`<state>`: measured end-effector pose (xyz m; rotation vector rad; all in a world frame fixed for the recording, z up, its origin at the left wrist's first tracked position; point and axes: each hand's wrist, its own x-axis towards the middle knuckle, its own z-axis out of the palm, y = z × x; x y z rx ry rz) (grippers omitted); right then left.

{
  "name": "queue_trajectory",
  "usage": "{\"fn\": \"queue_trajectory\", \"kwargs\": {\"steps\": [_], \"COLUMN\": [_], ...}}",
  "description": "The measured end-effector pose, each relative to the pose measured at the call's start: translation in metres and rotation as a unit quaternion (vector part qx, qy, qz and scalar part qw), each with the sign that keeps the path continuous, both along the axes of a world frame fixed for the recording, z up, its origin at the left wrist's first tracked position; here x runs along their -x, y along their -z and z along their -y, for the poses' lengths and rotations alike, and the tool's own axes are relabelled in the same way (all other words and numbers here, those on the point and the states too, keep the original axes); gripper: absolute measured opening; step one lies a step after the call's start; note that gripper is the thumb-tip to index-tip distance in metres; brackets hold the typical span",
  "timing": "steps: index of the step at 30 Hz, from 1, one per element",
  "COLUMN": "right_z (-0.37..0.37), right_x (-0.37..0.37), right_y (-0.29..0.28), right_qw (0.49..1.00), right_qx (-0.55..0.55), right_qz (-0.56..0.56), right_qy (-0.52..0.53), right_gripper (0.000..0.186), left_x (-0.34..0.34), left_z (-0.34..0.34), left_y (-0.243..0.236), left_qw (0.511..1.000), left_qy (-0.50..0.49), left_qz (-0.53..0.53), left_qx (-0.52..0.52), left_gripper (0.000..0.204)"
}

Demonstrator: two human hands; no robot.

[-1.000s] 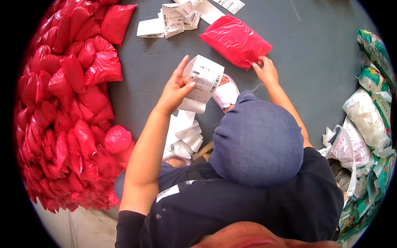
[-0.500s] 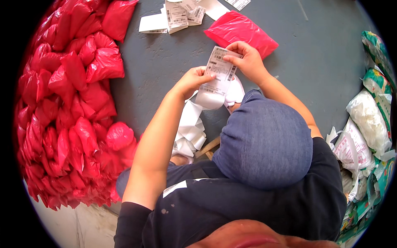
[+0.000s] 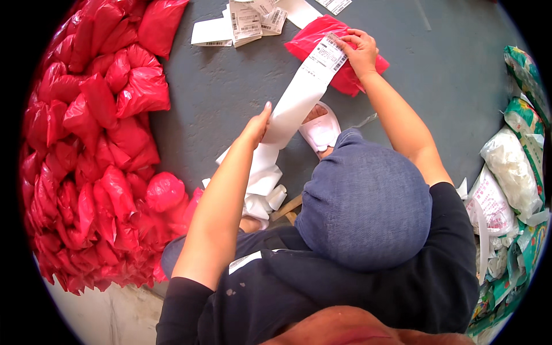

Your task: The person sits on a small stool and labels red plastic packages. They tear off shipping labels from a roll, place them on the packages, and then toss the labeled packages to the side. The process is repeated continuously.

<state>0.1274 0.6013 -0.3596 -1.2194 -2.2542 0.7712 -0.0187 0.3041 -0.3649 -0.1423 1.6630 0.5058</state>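
Note:
A long strip of white paper labels [image 3: 299, 103] runs slanting between my hands, its printed end label [image 3: 325, 57] at the top. My right hand [image 3: 360, 50] is closed on that end, pinching its upper corner over a red plastic parcel [image 3: 349, 79]. Beside the strip's left edge is my left hand [image 3: 256, 127], its thumb stretched upward and off the paper. The other left fingers are mostly hidden. Below, more of the blank-backed strip [image 3: 265, 175] lies in loose folds near my lap.
A big heap of red plastic parcels [image 3: 106, 149] covers the left side. Printed labels [image 3: 247, 23] lie on the grey floor [image 3: 201, 92] ahead. To the right are green and white bags [image 3: 512, 167]. My foot in a pink slipper [image 3: 321, 131] shows beneath the strip.
My right hand has moved up and away with the end label, over the red parcel. The left hand has dropped lower, its thumb off the label, and more strip is stretched out.

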Motion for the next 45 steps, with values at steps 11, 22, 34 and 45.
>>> {"fn": "queue_trajectory", "kwargs": {"steps": [11, 22, 34, 45], "right_z": [0.051, -0.019, 0.080, -0.354], "right_x": [0.030, -0.017, -0.009, -0.048], "right_y": [-0.003, -0.021, -0.140, -0.317], "right_qw": [0.923, 0.967, 0.805, 0.913], "right_qx": [-0.248, -0.119, 0.549, 0.239], "right_qz": [0.208, 0.216, 0.077, -0.305], "right_qy": [-0.210, 0.056, -0.213, 0.126], "right_gripper": [0.075, 0.070, 0.019, 0.052], "left_x": [0.020, 0.019, -0.015, -0.004], "left_z": [0.124, 0.128, 0.180, 0.186], "left_y": [-0.084, -0.289, -0.344, -0.347], "left_qw": [0.990, 0.896, 0.836, 0.817], "left_qy": [0.125, 0.250, 0.104, 0.154], "left_qz": [-0.067, -0.292, -0.401, -0.238], "left_qx": [0.011, -0.225, -0.359, -0.502], "left_gripper": [0.055, 0.017, 0.026, 0.038]}}
